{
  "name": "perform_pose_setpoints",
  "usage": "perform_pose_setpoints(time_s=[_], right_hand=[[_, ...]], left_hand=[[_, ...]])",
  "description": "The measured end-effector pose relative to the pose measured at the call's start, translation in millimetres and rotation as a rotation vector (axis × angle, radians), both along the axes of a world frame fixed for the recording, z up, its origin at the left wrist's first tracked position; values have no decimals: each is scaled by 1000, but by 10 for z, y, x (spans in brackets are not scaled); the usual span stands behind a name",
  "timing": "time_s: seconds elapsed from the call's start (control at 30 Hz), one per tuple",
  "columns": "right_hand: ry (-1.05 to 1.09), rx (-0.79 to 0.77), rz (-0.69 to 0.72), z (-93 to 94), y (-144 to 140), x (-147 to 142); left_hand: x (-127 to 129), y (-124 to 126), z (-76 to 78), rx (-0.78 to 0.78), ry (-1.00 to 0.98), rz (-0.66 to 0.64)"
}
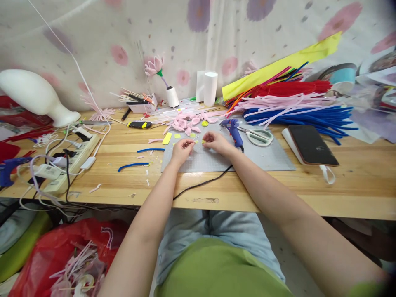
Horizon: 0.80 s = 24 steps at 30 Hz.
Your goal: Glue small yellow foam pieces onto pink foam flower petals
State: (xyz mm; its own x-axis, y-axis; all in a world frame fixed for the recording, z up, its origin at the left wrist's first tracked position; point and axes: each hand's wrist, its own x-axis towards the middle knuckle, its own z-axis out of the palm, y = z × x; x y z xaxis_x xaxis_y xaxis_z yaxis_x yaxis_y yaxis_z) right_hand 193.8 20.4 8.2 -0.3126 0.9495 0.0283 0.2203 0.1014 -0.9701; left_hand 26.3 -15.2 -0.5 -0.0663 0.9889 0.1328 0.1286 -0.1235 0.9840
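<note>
L hand [182, 149] + R hand [216, 142] close together over grey cutting mat [262, 159], mid table [355, 185]. R fingers pinched on small yellow piece [203, 142]; L fingers pinched on thin pale strand, too small to ID. Blue glue gun [232, 131] just beside R hand, scissors [258, 136] next. Pink petals [185, 123] behind hands. Phone [311, 144] far R.

glue gun [232, 131] on mat [266, 154], scissors [258, 136] right; phone [312, 145] further right
</note>
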Motion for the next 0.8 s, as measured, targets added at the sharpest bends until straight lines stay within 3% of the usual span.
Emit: perform_pose_setpoints(time_s=[0.17, 0.43, 0.8], right_hand=[[-1, -7, 29, -23, -1, -37], [23, 37, -60, -70, -22, -128], [273, -136, -153, -10, -143, -165]], left_hand=[[49, 9, 47, -56, -92, -12], [76, 20, -21, -93, 12, -12], [73, -35, 23, -97, -5, 90]])
